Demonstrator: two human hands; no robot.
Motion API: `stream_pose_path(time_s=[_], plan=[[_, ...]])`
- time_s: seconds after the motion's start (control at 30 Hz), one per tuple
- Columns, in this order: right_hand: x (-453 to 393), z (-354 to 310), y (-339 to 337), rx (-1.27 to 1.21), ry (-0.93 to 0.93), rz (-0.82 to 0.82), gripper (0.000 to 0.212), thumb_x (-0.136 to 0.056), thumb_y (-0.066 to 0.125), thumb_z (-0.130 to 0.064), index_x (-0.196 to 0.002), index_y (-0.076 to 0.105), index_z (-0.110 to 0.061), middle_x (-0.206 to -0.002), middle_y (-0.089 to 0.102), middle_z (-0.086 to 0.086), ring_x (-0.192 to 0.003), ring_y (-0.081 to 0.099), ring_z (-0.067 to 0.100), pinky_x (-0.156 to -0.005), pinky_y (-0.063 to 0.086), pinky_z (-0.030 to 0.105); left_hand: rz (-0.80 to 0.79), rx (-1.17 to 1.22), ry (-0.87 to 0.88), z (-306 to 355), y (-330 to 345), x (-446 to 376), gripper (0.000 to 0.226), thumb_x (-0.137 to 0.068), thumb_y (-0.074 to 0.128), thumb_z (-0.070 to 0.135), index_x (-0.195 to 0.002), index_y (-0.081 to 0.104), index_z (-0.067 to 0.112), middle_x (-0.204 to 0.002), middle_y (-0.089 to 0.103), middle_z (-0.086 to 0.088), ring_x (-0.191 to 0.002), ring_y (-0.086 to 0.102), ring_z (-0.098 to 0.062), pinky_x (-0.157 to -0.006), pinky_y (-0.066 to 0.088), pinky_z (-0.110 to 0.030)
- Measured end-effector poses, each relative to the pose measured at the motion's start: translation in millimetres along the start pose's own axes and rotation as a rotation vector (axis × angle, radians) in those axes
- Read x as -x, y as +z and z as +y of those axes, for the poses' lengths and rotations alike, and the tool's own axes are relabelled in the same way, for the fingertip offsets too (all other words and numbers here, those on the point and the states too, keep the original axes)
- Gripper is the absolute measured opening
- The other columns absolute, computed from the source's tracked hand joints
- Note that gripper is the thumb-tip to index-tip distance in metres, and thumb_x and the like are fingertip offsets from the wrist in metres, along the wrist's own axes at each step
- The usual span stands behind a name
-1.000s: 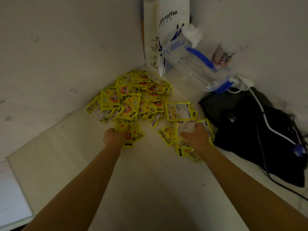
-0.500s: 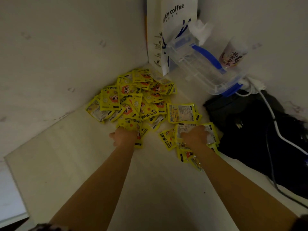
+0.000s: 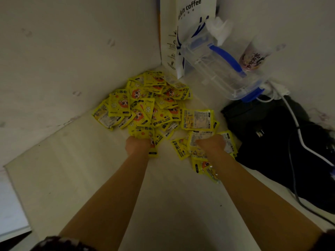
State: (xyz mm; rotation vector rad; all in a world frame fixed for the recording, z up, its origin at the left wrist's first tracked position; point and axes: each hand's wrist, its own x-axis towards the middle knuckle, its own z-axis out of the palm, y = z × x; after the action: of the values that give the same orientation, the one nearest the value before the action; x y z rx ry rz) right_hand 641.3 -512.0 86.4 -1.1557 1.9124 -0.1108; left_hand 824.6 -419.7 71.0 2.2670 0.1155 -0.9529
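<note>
The hand-warmer packets (image 3: 145,109) lie in a loose heap on the counter (image 3: 72,169), under and just ahead of both hands. The left hand (image 3: 137,144) curls its fingers round a few at the near edge, and the right hand (image 3: 211,144) bunches several beneath it. The packets are judged light, flat, pliable and slick, so stacks slide apart: clamp them by the edges between thumb and fingers.

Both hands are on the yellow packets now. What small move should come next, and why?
Probably lift both handfuls toward the clear box. The left hand and right hand seem to grip yellow packets at the pile's near edge, and the box lies just beyond the pile.
</note>
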Motion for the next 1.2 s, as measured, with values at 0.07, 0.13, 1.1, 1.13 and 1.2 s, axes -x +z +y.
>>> stream_pose_path(time_s=[0.07,0.13,1.1,1.13,1.2], plan=[[-0.5,3.7,-2.1,-0.033,-0.001,-0.026,0.056,-0.078,0.076,-0.019,-0.125,0.052,0.001,-0.128,0.056,0.019,-0.117,0.056,0.033,-0.085,0.048,0.035,0.015,-0.114,0.040,-0.1,3.0,2.3,0.060,-0.075,0.076,0.037,-0.125,0.055,0.010,-0.125,0.054,-0.013,-0.111,0.056,-0.034,-0.091,0.050,-0.041],[0.7,9.3,-5.8,-0.058,-0.015,-0.036,0.055,-0.080,0.074,-0.017,-0.126,0.050,0.000,-0.130,0.055,0.019,-0.118,0.055,0.033,-0.086,0.046,0.035,0.043,-0.213,0.081,1.0,6.6,5.6,0.063,-0.080,0.071,0.039,-0.131,0.046,0.012,-0.134,0.041,-0.014,-0.121,0.045,-0.036,-0.095,0.042,-0.044],[33.0,36.3,-44.6,0.434,-0.418,-0.188,0.057,-0.087,0.064,-0.020,-0.138,0.042,-0.007,-0.144,0.043,0.013,-0.131,0.042,0.029,-0.101,0.035,0.031,-0.054,-0.614,0.398,-46.1,-17.1,33.0,0.057,-0.083,0.069,0.036,-0.131,0.045,0.018,-0.134,0.040,-0.012,-0.121,0.040,-0.038,-0.092,0.043,-0.047],[32.0,30.7,-47.2,0.468,-0.459,-0.176,0.055,-0.088,0.063,-0.020,-0.137,0.042,-0.006,-0.144,0.043,0.013,-0.131,0.042,0.029,-0.101,0.035,0.032,-0.041,-0.620,0.389,-46.0,-13.5,34.4,0.055,-0.084,0.067,0.037,-0.131,0.044,0.019,-0.134,0.040,-0.011,-0.120,0.039,-0.037,-0.091,0.043,-0.048],[26.1,20.1,-51.8,0.517,-0.512,-0.156,0.054,-0.089,0.062,-0.021,-0.137,0.042,-0.006,-0.141,0.045,0.014,-0.128,0.044,0.030,-0.098,0.038,0.033,-0.018,-0.631,0.372,-45.4,-6.2,37.2,0.052,-0.086,0.063,0.039,-0.130,0.042,0.020,-0.133,0.038,-0.010,-0.119,0.039,-0.036,-0.091,0.043,-0.050]])
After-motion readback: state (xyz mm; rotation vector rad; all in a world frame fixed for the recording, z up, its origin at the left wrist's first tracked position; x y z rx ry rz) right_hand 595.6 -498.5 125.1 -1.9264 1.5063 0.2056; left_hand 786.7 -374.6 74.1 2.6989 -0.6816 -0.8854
